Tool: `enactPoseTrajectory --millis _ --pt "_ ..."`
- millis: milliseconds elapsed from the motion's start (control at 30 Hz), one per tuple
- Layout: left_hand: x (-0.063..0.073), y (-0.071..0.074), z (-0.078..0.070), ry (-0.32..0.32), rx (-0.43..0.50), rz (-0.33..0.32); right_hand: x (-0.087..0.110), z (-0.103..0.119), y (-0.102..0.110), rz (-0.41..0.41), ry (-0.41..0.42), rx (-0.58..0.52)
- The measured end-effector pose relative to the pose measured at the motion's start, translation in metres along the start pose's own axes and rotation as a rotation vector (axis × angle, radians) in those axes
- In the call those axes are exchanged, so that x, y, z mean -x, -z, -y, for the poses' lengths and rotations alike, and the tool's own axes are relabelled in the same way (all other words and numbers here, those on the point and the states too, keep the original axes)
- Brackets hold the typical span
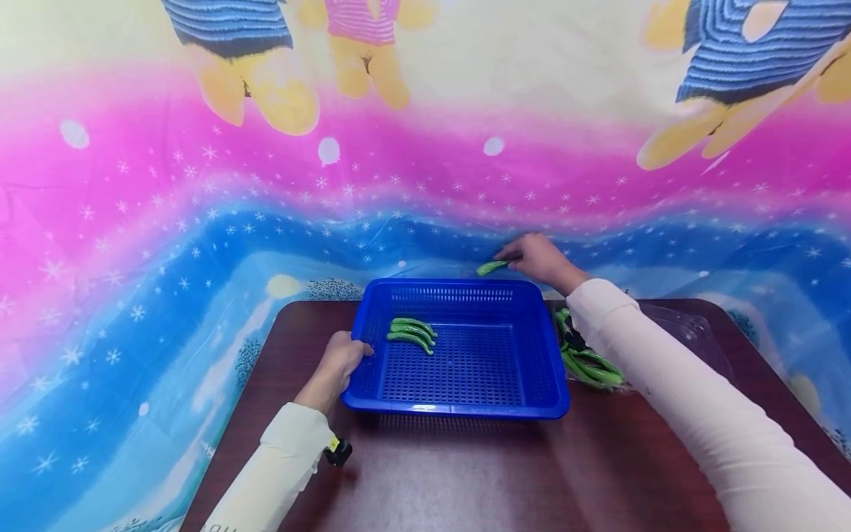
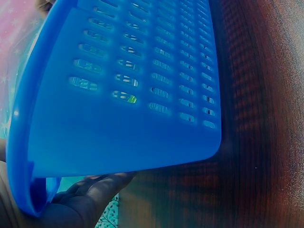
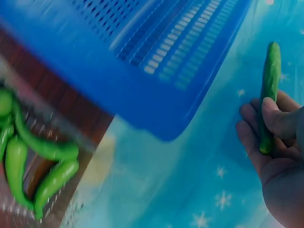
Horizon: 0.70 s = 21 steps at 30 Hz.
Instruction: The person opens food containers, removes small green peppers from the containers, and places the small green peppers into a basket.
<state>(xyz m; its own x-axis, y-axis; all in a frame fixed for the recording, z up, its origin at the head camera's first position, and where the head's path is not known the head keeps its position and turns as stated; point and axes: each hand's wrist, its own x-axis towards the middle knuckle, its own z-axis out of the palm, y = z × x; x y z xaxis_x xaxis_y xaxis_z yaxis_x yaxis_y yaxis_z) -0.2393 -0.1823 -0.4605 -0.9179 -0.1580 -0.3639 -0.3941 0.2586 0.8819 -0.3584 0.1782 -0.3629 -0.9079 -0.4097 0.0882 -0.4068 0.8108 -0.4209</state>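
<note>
A blue plastic basket [image 1: 459, 410] with slotted sides sits on the table, and my left hand [image 1: 346, 358] grips its left rim, thumb over the top. The left wrist view shows fingers [image 2: 102, 190] under that rim, against the outer wall. Three slim green peppers [image 1: 411, 329] lie side by side at the left of the basket floor. Beyond the basket's back right corner, my right hand [image 1: 535, 257] pinches a small cucumber [image 3: 271, 76] between thumb and fingers, raised above rim height. Its straight, dark green length shows best in the right wrist view.
Right of the basket, several green peppers [image 1: 592, 368] lie on clear plastic, partly behind my right sleeve [image 1: 691, 399]. A clear plastic tray [image 1: 694, 332] stands beyond the sleeve. The brown table [image 1: 439, 480] meets a patterned cloth backdrop [image 1: 425, 177] at its back edge.
</note>
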Motion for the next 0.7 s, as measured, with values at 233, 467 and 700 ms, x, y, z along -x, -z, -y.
enactPoseTrajectory --millis 233,467,700 --pt "0.0 0.001 0.0 0.001 -0.005 0.004 -0.008 0.019 -0.015 0.034 -0.056 -0.181" --pt "-0.002 0.0 0.001 0.0 -0.005 -0.002 -0.012 0.035 -0.032 0.068 -0.069 -0.275" --pt "-0.002 0.0 0.0 0.0 -0.004 -0.007 -0.015 0.05 -0.056 0.116 -0.067 -0.326"
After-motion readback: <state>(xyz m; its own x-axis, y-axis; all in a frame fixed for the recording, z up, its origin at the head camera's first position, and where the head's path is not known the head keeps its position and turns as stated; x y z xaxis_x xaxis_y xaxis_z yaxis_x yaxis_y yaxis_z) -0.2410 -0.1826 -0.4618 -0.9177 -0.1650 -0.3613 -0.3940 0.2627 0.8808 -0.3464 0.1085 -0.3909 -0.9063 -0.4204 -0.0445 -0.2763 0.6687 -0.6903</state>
